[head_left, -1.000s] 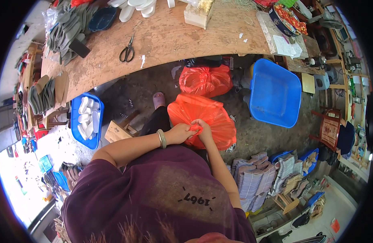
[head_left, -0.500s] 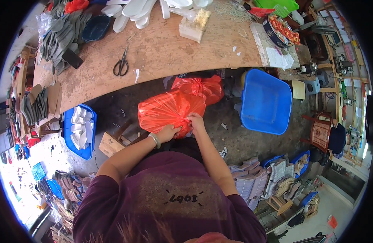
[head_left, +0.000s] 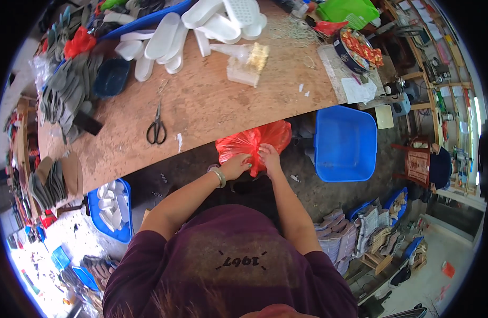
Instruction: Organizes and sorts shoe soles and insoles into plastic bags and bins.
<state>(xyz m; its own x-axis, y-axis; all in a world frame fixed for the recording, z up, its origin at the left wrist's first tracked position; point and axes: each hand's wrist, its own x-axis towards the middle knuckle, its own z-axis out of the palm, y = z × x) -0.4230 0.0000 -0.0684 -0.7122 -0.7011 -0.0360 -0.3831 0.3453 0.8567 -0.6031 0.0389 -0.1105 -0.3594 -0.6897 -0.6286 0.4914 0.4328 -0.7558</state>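
From afar, I have the fingers of my left hand and right hand gripping the bunched top of a bulging red plastic bag, mid-frame by the brown wooden worktop, presumably to hold it closed.

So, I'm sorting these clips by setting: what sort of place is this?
Most likely a small shoe or slipper workshop: white soles are piled on the wooden table, grey sole-shaped pieces are heaped toward its left end, and scissors lie between.
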